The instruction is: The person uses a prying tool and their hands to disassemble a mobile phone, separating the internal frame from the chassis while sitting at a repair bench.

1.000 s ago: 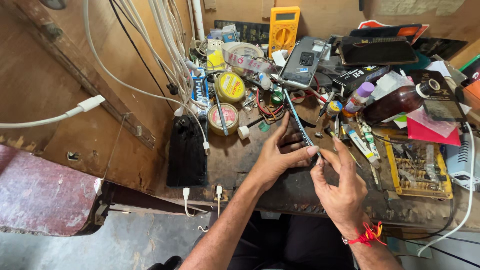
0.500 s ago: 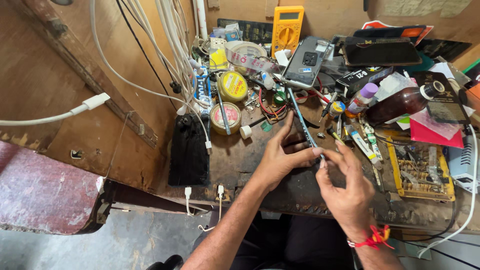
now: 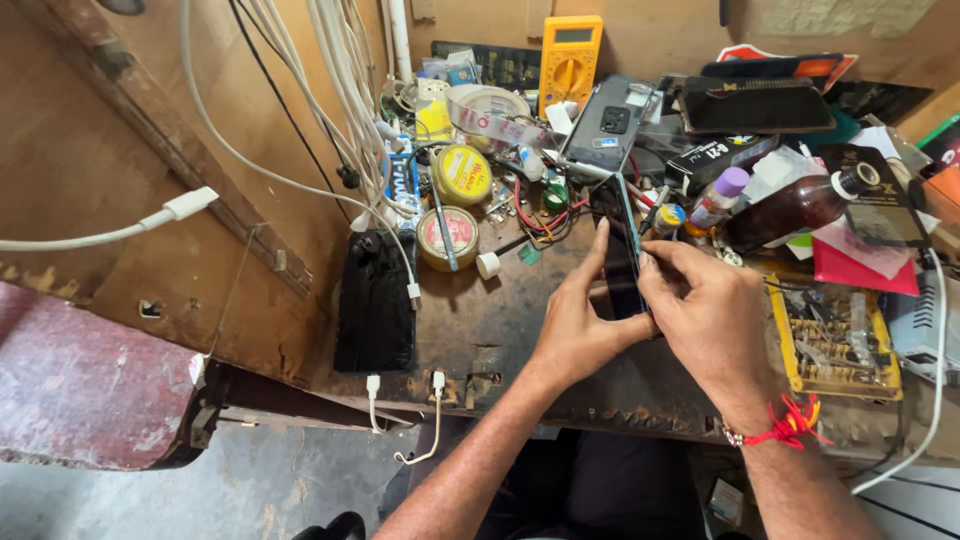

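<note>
Head view: one dark phone (image 3: pixel 622 262) is held on edge over the worn brown bench (image 3: pixel 480 330), clasped between two hands. It is gripped from the left side by the left hand (image 3: pixel 578 320), fingers curled and the forefinger stretched up along the edge; the right hand (image 3: pixel 712 318) is closed around the right side, fingertips (image 3: pixel 655 262) pinched at the rim. Two round yellow tins (image 3: pixel 462 175) are seen to the left, one above the other, the lower one (image 3: pixel 454 238) crossed by a thin tool. One yellow multimeter (image 3: pixel 570 60) is propped against the back wall. One brown bottle (image 3: pixel 800 208) lies on its side to the right, beside one small purple-capped bottle (image 3: pixel 718 198). One yellow tray of small parts (image 3: pixel 832 340) is set at the right edge. One black slab-shaped device (image 3: pixel 376 300) lies flat at the left, with white cables (image 3: pixel 330 90) hung above it
</note>
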